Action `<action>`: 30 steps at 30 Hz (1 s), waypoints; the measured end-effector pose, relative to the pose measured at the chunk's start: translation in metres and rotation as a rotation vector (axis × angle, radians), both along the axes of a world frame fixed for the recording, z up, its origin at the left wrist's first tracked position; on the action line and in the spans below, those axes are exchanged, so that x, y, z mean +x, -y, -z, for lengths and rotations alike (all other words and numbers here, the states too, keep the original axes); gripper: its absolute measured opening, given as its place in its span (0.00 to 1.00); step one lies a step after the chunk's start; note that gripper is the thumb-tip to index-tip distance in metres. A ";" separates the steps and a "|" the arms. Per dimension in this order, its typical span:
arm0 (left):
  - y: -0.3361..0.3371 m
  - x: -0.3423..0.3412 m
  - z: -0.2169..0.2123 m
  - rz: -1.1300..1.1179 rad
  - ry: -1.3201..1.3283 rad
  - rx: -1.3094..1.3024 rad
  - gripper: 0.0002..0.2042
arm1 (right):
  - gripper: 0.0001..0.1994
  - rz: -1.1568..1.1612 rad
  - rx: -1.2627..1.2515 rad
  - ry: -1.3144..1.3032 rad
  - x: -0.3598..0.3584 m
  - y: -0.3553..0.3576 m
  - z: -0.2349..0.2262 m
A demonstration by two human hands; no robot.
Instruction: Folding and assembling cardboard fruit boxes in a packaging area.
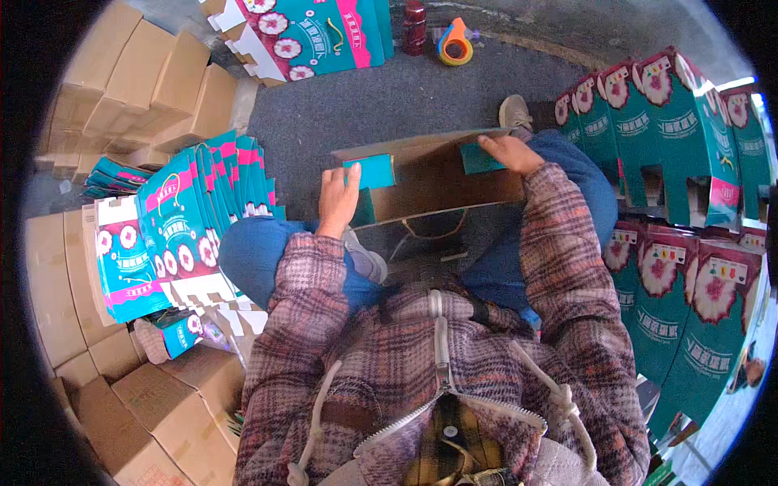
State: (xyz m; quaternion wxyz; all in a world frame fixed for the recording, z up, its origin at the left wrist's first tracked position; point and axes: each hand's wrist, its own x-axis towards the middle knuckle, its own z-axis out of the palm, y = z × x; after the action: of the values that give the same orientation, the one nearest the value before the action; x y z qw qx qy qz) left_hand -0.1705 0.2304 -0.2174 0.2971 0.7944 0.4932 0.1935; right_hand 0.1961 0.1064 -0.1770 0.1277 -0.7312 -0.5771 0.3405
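Observation:
An open cardboard carton (454, 190), brown inside with teal end flaps, sits between my knees with its mouth facing up. At its left end, my left hand (335, 197) grips the wall, thumb beside a teal flap (370, 171). My right hand (514, 153) is closed over the far right corner, next to the other teal flap (481, 159). A cord handle (433, 235) hangs on the carton's near side. The undersides of both hands' grips are hidden.
Folded teal-and-pink cartons (182, 219) lean in a stack at left, beside brown boxes (154, 405). Standing printed cartons (673, 130) line the right in two tiers. Far off on the grey mat (308, 113) are a tape dispenser (455, 44), a red bottle (414, 28) and flat cartons (324, 36).

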 end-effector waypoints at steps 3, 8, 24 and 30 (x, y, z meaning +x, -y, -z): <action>0.004 -0.009 0.001 0.113 -0.087 -0.048 0.34 | 0.41 0.011 -0.028 -0.040 -0.004 -0.002 0.008; 0.015 -0.007 -0.029 0.163 -0.179 -0.166 0.40 | 0.39 0.078 0.007 -0.152 -0.006 0.011 -0.026; 0.011 0.005 -0.029 0.154 -0.080 -0.235 0.37 | 0.21 0.017 0.180 0.439 -0.070 0.040 -0.037; 0.000 0.007 -0.020 0.186 0.097 -0.271 0.29 | 0.35 0.181 -0.073 0.376 -0.052 0.031 -0.017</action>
State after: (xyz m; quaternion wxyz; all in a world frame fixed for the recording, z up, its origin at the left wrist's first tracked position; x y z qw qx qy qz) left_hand -0.1630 0.2309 -0.1977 0.4415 0.7789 0.4244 0.1350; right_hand 0.1439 0.0749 -0.1602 0.0212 -0.8350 -0.5098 0.2058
